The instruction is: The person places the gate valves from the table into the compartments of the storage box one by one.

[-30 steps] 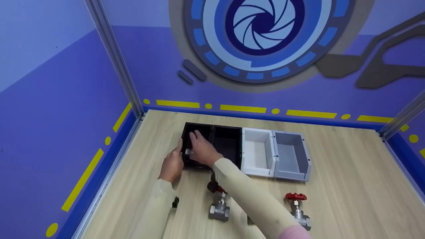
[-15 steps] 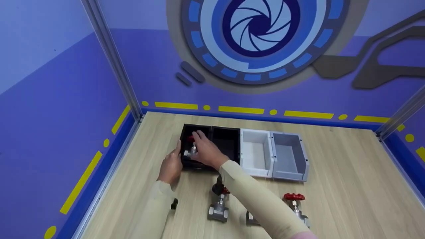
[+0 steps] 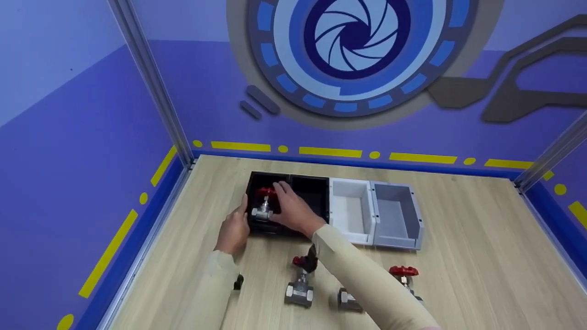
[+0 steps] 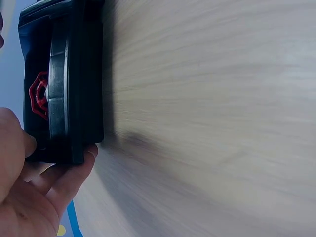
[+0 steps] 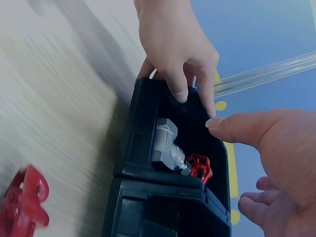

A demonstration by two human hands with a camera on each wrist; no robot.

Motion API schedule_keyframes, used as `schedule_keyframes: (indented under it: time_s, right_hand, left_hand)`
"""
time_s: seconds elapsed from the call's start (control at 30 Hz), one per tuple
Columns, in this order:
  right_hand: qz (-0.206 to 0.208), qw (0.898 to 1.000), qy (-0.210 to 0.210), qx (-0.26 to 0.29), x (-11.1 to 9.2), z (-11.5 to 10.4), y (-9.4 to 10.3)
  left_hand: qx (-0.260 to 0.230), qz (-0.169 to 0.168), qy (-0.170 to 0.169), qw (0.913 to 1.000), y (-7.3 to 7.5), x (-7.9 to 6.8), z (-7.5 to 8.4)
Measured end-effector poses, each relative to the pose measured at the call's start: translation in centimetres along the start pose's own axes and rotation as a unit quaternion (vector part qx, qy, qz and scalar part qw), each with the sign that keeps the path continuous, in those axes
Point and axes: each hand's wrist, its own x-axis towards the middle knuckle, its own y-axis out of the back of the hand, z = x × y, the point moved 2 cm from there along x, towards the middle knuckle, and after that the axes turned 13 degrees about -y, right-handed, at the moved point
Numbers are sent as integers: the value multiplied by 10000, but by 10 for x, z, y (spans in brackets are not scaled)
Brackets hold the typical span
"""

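Observation:
A metal gate valve [image 3: 263,210] with a red handwheel lies inside the leftmost black bin [image 3: 268,179]. My left hand [image 3: 233,231] grips that bin's left wall; in the left wrist view the thumb lies at the rim and the fingers on the outer side. Over the bin's right part is my right hand [image 3: 296,210], beside the valve. The right wrist view shows a gap between this hand [image 5: 281,163] and the valve [image 5: 167,147], with nothing between its thumb and fingers.
A second black bin [image 3: 312,189], a white bin [image 3: 352,208] and a grey bin [image 3: 398,217] continue the row. In front, on the wooden table [image 3: 472,256], stand more valves: one at left [image 3: 300,291], one partly hidden [image 3: 349,299], one at right [image 3: 404,275].
My right hand has let go of the valve in the left black bin and drawn back to the right, uncovering the valve. My left hand keeps its grip on the bin.

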Motion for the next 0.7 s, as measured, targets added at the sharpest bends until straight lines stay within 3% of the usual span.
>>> schedule_keyframes:
  time_s: [0.37,0.7]
  right_hand:
    - [14,9997,-25,232,-8,12,10]
    - [91,9992,-127,362,-14,34,14]
  left_hand:
    - [-49,-75,154,9998,1,1,-1]
    - [16,114,-59,9999,-1,-1,-2]
